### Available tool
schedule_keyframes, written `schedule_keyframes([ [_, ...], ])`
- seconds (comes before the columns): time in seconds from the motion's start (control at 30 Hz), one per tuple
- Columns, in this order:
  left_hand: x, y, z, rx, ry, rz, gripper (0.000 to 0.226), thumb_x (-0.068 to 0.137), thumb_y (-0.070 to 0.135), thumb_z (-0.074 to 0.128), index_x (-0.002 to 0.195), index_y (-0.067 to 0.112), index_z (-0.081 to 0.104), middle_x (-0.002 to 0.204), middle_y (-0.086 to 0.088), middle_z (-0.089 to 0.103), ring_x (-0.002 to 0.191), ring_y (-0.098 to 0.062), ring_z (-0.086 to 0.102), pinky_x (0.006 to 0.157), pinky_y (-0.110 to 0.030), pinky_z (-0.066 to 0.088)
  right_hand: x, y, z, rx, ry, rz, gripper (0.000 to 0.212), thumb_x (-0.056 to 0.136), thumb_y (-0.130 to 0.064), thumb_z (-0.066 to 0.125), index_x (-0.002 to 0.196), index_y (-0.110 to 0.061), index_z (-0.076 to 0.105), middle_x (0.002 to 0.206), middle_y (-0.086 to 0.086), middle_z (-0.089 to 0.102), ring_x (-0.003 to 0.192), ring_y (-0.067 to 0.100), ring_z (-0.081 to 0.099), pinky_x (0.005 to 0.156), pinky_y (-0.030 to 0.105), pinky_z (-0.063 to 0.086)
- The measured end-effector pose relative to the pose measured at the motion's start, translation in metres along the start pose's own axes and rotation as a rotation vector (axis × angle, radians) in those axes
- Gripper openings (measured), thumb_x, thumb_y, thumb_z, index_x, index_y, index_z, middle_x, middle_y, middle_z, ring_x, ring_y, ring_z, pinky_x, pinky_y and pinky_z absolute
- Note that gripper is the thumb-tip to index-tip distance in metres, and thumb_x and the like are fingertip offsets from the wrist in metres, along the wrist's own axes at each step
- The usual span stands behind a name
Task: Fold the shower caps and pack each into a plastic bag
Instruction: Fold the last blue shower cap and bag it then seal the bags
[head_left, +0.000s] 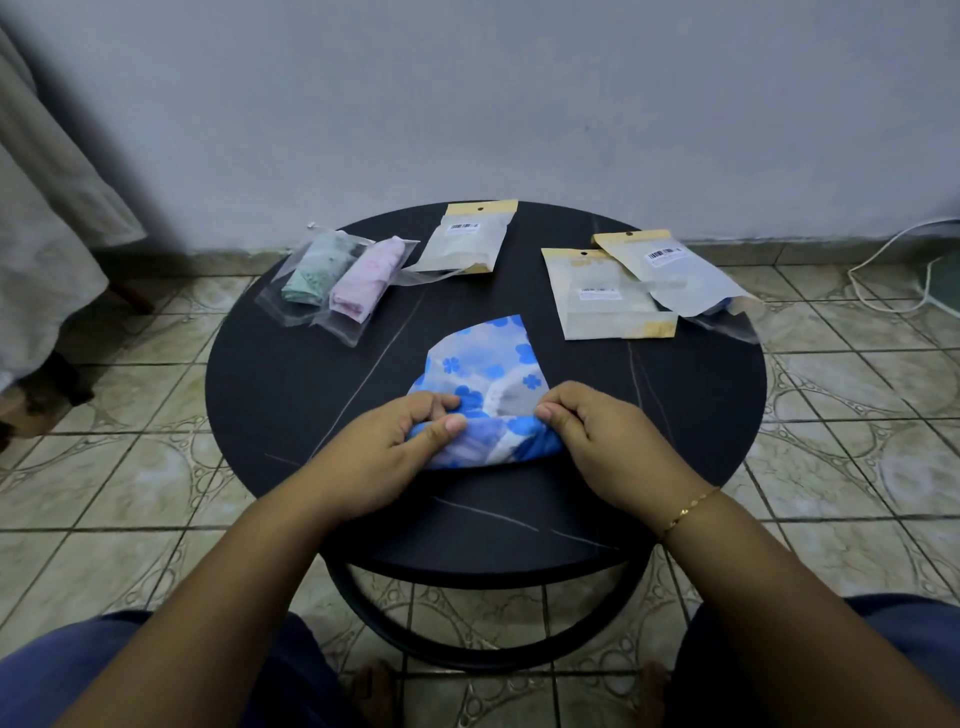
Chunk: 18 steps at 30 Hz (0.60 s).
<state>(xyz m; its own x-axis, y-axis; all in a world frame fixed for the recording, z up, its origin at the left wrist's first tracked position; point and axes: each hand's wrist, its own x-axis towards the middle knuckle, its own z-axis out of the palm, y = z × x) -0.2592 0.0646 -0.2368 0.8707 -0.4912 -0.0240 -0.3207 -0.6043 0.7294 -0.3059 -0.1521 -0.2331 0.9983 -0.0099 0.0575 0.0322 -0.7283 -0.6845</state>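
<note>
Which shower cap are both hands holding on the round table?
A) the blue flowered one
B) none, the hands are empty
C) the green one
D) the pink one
A: the left hand and the right hand each pinch the near edge of the blue flowered cap; the green cap and the pink cap already lie in clear bags.

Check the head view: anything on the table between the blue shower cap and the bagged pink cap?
Nothing. In the head view, only bare dark table separates the blue shower cap from the bagged pink cap.
</note>
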Motion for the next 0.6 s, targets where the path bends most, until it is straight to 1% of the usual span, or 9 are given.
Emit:
schedule_keyframes([
  [0.1,0.001,-0.005,0.002,0.104,0.02,0.029,0.03,0.094,0.04,0.044,0.075,0.02,0.055,0.128,0.024,0.051,0.117,0.007,0.046,0.087,0.002,0.027,0.005,-0.002,0.002,-0.017,0.01,0.048,0.02,0.098,-0.032,0.044,0.098,-0.019,0.06,0.098,0.002,0.059,0.089,0.016,0.052,0.067,0.025,0.034],
  [0.17,0.004,-0.009,0.002,0.158,0.049,0.065,0.032,0.096,0.036,0.044,0.067,0.023,0.052,0.13,0.02,0.05,0.118,0.006,0.046,0.087,0.001,0.027,0.009,-0.005,0.005,-0.04,0.016,0.089,0.023,0.098,-0.032,0.042,0.101,-0.017,0.059,0.101,0.005,0.059,0.091,0.019,0.053,0.07,0.027,0.035],
  [0.23,0.006,-0.011,0.004,0.186,0.063,0.086,0.031,0.095,0.033,0.048,0.065,0.026,0.05,0.135,0.015,0.048,0.117,0.006,0.044,0.089,-0.003,0.028,0.012,-0.008,0.008,-0.097,0.018,0.138,0.027,0.099,-0.033,0.04,0.106,-0.015,0.058,0.103,0.007,0.058,0.092,0.022,0.053,0.071,0.029,0.037],
  [0.3,0.008,-0.011,0.006,0.185,0.096,0.09,0.022,0.093,0.03,0.053,0.072,0.026,0.053,0.139,0.011,0.044,0.121,0.006,0.041,0.093,-0.009,0.028,0.012,-0.009,0.014,-0.185,0.049,0.146,0.029,0.099,-0.033,0.037,0.107,-0.013,0.057,0.103,0.008,0.056,0.091,0.024,0.053,0.07,0.03,0.038],
  [0.37,0.009,-0.01,0.008,0.155,0.144,0.095,0.009,0.091,0.024,0.058,0.086,0.03,0.052,0.141,0.009,0.041,0.124,0.006,0.038,0.093,-0.009,0.026,0.009,-0.011,0.019,-0.263,0.106,0.134,0.029,0.099,-0.033,0.036,0.106,-0.013,0.055,0.099,0.005,0.048,0.085,0.023,0.049,0.067,0.031,0.038],
  [0.43,0.008,-0.009,0.009,0.168,0.168,0.122,0.021,0.091,0.022,0.059,0.107,0.034,0.054,0.142,0.014,0.036,0.123,0.01,0.033,0.093,-0.003,0.024,0.006,-0.011,0.021,-0.296,0.156,0.121,0.025,0.098,-0.032,0.039,0.104,-0.013,0.054,0.099,0.002,0.037,0.079,0.022,0.048,0.065,0.031,0.041],
  [0.47,0.008,-0.009,0.01,0.19,0.169,0.129,0.027,0.091,0.023,0.058,0.116,0.035,0.056,0.142,0.018,0.033,0.123,0.011,0.032,0.094,-0.003,0.024,0.004,-0.01,0.022,-0.304,0.179,0.108,0.022,0.097,-0.031,0.042,0.104,-0.014,0.054,0.1,0.001,0.035,0.078,0.022,0.048,0.064,0.031,0.042],
  [0.53,0.008,-0.008,0.013,0.243,0.159,0.14,0.03,0.093,0.029,0.052,0.121,0.036,0.06,0.146,0.017,0.033,0.126,0.003,0.038,0.099,-0.013,0.029,0.0,-0.01,0.023,-0.364,0.27,0.021,0.014,0.092,-0.023,0.054,0.102,-0.015,0.059,0.101,0.002,0.041,0.078,0.025,0.05,0.063,0.032,0.042],
  [0.6,0.006,-0.007,0.015,0.303,0.128,0.141,0.039,0.088,0.036,0.041,0.12,0.035,0.063,0.149,0.01,0.035,0.127,-0.011,0.043,0.102,-0.019,0.03,-0.006,-0.01,0.025,-0.47,0.39,-0.102,0.014,0.084,-0.015,0.061,0.097,-0.015,0.066,0.103,0.008,0.057,0.082,0.03,0.057,0.064,0.036,0.044],
])
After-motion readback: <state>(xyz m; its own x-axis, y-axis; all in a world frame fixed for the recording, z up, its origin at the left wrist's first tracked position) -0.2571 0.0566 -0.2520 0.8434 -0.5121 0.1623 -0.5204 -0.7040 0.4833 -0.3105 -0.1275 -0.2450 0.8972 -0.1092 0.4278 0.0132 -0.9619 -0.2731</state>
